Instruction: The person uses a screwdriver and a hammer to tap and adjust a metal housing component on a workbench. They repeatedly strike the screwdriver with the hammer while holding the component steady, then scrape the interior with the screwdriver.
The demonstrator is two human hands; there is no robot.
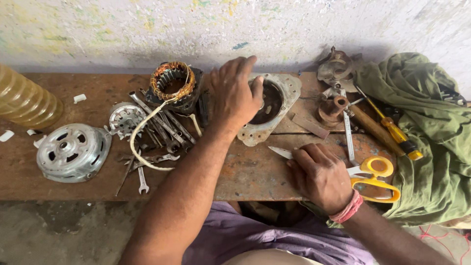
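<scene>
Scissors [365, 176] pinned flat under right hand [319, 174], blades pointing left toward motor housing [282, 93]; left hand [235, 93] clasped housing rim.

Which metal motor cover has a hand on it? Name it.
The flat-flanged cover at the bench's middle: the left hand rests on its rim. The round vented cover at far left lies untouched.

The pale grey, scuffed metal motor end plate [279, 100] with a dark round hollow lies flat on the worn wooden surface [250, 172], near its far edge. Nearer the front edge, the scissors with yellow plastic handles [373, 177] lie flat, steel blades closed and pointing left.
</scene>
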